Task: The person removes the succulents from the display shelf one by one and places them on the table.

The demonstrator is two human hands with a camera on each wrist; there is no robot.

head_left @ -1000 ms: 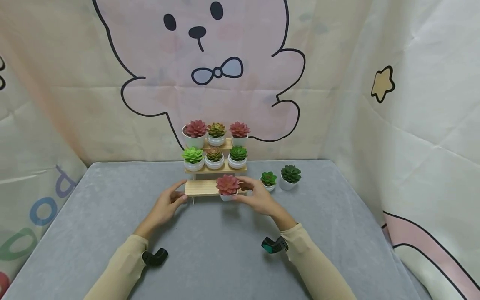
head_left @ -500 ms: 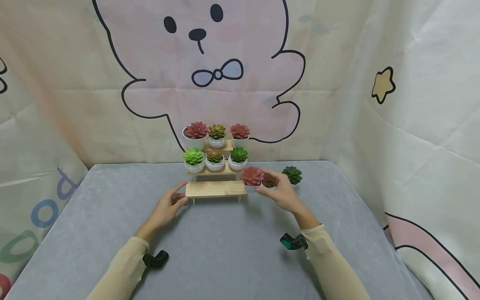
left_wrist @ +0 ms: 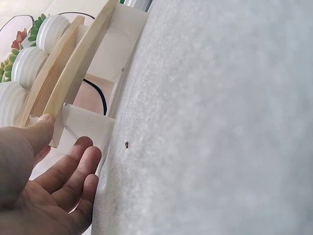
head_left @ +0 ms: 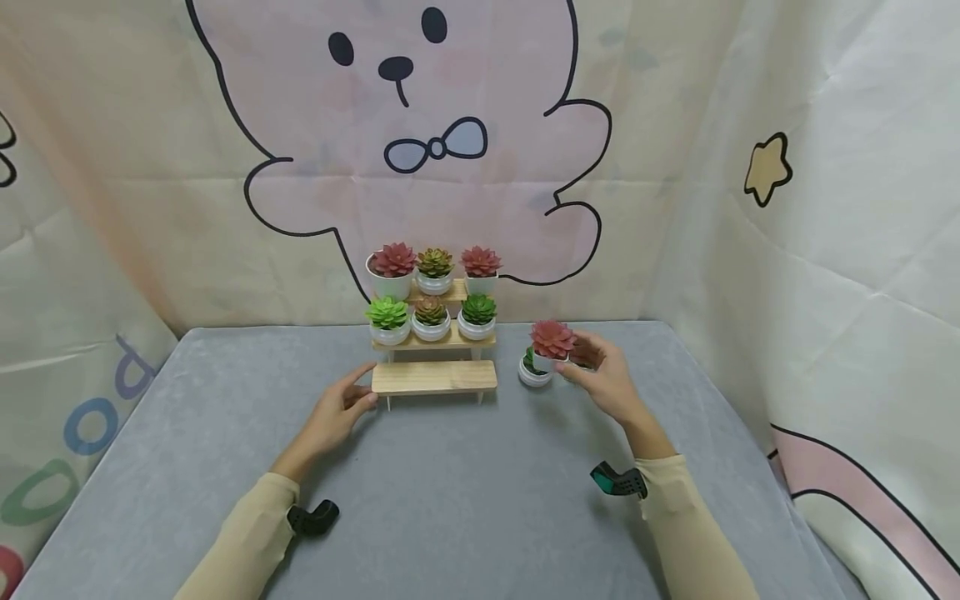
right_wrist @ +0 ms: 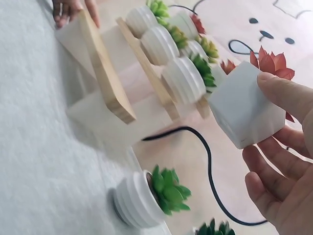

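My right hand (head_left: 609, 382) grips a red potted succulent (head_left: 552, 340) in the air, right of the stand. In the right wrist view, thumb and fingers hold its angular white pot (right_wrist: 244, 105). My left hand (head_left: 335, 414) holds the left end of the lowest wooden shelf (head_left: 433, 377), its thumb on the board in the left wrist view, other fingers loosely bent. Several potted succulents (head_left: 431, 317) fill the two upper tiers of the stand; the lowest shelf is bare.
A small green succulent (right_wrist: 168, 191) in a ribbed white pot stands on the grey cloth (head_left: 450, 500) right of the stand. A darker green one (right_wrist: 215, 229) behind it is mostly hidden. Printed curtains (head_left: 675, 208) enclose the table.
My right hand has lifted the red succulent from the right end of the lowest shelf and carried it right, above the small green pots. My left hand has stayed at the shelf.
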